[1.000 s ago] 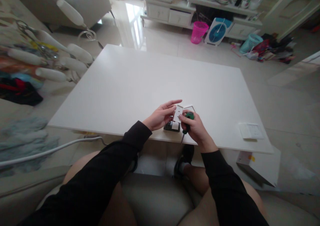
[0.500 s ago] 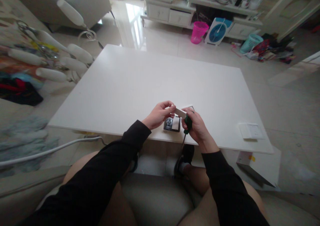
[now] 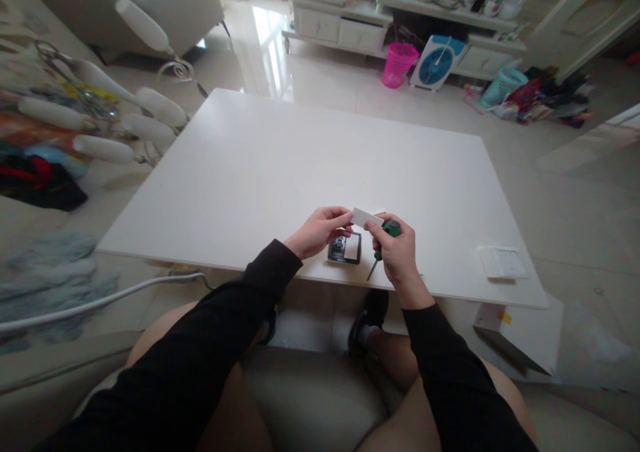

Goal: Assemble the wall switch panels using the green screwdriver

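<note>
Between my two hands a small flat white rectangular piece [image 3: 367, 218] is held above the table's near edge. My left hand [image 3: 324, 229] pinches its left end. My right hand [image 3: 399, 249] grips its right end with the thumb and also keeps a screwdriver [image 3: 393, 228] with a green and black handle, its shaft slanting down to the left. Below the left fingers, a dark-framed switch plate [image 3: 352, 247] with a white section lies on the white table [image 3: 280, 159]. A pale object behind my right hand is mostly hidden.
A white square plate [image 3: 501, 263] lies near the table's right corner. Under that corner stands an open white box [image 3: 525, 339]. A white tube [image 3: 110, 314] runs along the left. Beyond the table are a pink basket [image 3: 399, 65] and a blue fan [image 3: 437, 64].
The white piece has turned so its broad face shows more. My right hand has rolled, bringing the screwdriver handle up and to the right. My left hand has barely moved.
</note>
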Demonstrator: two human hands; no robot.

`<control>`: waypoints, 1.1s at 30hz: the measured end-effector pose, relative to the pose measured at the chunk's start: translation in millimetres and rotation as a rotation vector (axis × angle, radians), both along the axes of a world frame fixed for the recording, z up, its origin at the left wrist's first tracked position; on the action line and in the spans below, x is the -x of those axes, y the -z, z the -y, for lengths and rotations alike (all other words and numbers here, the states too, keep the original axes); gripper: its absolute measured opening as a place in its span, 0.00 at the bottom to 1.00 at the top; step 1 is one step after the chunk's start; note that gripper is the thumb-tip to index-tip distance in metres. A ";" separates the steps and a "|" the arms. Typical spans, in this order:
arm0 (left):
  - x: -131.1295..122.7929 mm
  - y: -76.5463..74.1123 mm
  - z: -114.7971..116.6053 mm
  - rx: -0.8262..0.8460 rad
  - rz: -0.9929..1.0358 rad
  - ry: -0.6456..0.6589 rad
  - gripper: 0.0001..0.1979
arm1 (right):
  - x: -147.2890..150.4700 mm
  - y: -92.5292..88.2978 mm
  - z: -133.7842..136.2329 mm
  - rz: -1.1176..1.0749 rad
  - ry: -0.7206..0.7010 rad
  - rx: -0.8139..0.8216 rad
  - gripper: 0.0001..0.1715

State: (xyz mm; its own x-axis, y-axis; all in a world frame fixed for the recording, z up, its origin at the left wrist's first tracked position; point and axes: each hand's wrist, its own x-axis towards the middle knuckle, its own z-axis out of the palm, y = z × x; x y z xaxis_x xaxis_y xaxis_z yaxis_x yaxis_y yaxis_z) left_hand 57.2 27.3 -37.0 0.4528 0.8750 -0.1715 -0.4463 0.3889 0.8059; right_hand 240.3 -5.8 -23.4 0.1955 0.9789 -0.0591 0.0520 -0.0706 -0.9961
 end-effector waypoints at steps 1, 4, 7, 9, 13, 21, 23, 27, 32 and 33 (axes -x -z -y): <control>-0.3 0.4 -0.2 0.000 -0.002 -0.008 0.23 | 0.0 0.4 -0.1 0.001 0.002 -0.002 0.17; -1.1 0.4 -0.3 0.009 -0.006 -0.024 0.25 | 0.8 1.2 -0.4 0.001 0.007 -0.009 0.17; -1.5 -0.1 0.0 0.016 0.010 -0.016 0.25 | 1.6 1.1 -0.6 -0.005 0.005 -0.010 0.17; -1.7 0.2 0.1 0.012 0.026 -0.009 0.25 | 1.6 0.7 -0.6 0.000 0.004 -0.015 0.17; -1.7 2.4 -0.4 -0.009 0.039 0.001 0.23 | 1.2 -1.4 0.2 0.077 -0.001 -0.053 0.17; -1.1 1.6 -0.4 -0.045 0.078 0.000 0.23 | 2.9 -7.0 3.2 0.210 0.002 -0.160 0.16; -0.7 0.2 -0.3 -0.054 0.079 0.005 0.23 | 2.9 -7.3 3.9 0.223 0.001 -0.184 0.15; -0.1 -0.8 -0.5 -0.065 0.072 0.000 0.24 | 2.6 -7.2 4.6 0.229 0.002 -0.197 0.14; -0.7 -0.8 0.2 -0.072 0.060 -0.003 0.22 | 3.2 -7.3 4.0 0.257 0.029 -0.193 0.14; -0.9 -1.2 0.6 -0.067 0.060 -0.002 0.21 | 3.3 -7.3 3.8 0.262 0.035 -0.193 0.14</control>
State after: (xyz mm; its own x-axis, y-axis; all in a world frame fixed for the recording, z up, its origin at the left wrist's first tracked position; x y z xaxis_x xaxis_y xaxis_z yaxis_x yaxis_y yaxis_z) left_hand 58.1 26.7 -35.8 0.4592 0.8843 -0.0851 -0.4954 0.3344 0.8017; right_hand 237.0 -9.6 -16.1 0.2137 0.9595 0.1837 0.3094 0.1119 -0.9443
